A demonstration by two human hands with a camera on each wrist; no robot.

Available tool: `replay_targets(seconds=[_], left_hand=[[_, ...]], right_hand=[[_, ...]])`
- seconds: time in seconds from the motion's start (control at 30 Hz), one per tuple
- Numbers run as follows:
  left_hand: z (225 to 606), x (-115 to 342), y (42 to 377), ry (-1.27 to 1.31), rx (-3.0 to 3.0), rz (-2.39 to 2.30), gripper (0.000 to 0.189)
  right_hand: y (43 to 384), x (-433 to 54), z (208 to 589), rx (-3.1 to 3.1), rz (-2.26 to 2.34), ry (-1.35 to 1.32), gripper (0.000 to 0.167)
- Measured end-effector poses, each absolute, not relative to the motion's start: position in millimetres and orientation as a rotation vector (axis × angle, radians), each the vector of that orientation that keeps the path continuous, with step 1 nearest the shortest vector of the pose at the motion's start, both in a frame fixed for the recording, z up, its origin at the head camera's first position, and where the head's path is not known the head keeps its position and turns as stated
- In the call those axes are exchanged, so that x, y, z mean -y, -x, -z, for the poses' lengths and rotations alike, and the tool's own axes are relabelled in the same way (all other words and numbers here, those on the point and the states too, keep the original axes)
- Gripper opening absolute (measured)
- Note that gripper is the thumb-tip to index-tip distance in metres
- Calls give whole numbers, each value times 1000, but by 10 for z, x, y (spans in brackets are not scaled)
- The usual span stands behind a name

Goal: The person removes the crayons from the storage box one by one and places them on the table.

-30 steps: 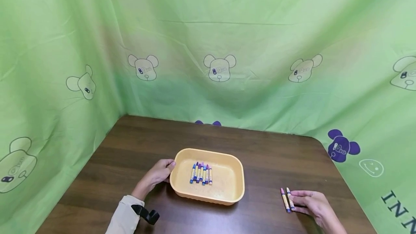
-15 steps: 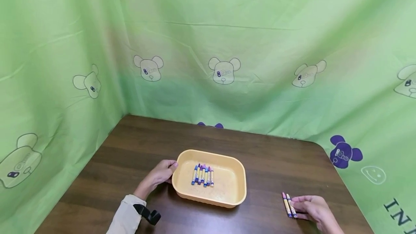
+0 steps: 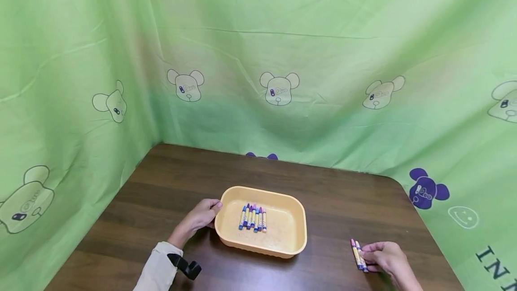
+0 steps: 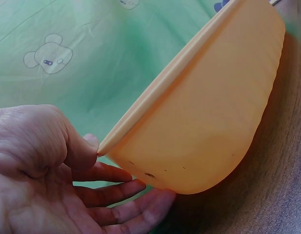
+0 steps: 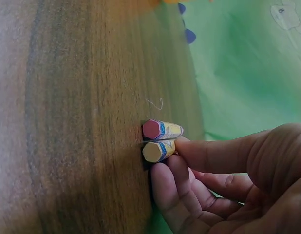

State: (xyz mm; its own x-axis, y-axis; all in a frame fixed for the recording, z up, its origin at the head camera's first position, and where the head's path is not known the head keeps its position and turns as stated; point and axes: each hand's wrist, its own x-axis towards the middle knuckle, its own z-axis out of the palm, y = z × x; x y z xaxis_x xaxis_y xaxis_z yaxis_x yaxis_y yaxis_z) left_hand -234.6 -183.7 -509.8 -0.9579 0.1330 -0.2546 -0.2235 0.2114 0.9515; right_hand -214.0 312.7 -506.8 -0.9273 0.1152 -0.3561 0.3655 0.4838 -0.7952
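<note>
My left hand (image 3: 199,215) grips the left end of a shallow yellow-orange plastic tray (image 3: 284,230); in the left wrist view the thumb is at the rim and the fingers reach under the outer wall. Several crayons (image 3: 253,218) in blue, purple and pink lie side by side inside the tray. To the right, on the tabletop, my right hand (image 3: 385,257) pinches a cream crayon (image 5: 153,151) between thumb and fingers. A pink crayon (image 5: 153,129) lies alongside, touching it. The fingers partly hide the cream crayon in the head view.
The dark wooden table (image 3: 194,165) spreads around the tray. A green curtain (image 3: 226,116) printed with bear heads hangs behind and along both sides. A black strap (image 3: 183,266) sits on the left wrist over a pale sleeve (image 3: 156,268).
The cream crayon has come closer to the pink one, narrowing the gap between their tips. The head view has shifted slightly; my left hand keeps its hold on the tray.
</note>
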Motion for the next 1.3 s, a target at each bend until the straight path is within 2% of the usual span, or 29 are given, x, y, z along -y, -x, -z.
replay_targets(seconds=[0.13,0.43,0.63,1.0,1.3], left_hand=[[5099,1842,2344,75,-2203,-1800,36],[5096,1872,2333,87,-2216,-1793,35],[5088,1871,2352,90,-2228,-1782,34],[5040,1839,2394,94,-2244,-1768,35],[5082,1855,2354,80,-2215,-1791,35]], right_hand=[[2121,-3104,5055,-2514,1374,-413,15],[2117,-3110,4893,-2670,1259,-412,29],[2161,-3126,4797,-2568,1398,-415,33],[2195,-3015,4747,-2388,1662,-378,27],[2203,-2783,4780,-2406,1709,-299,32]])
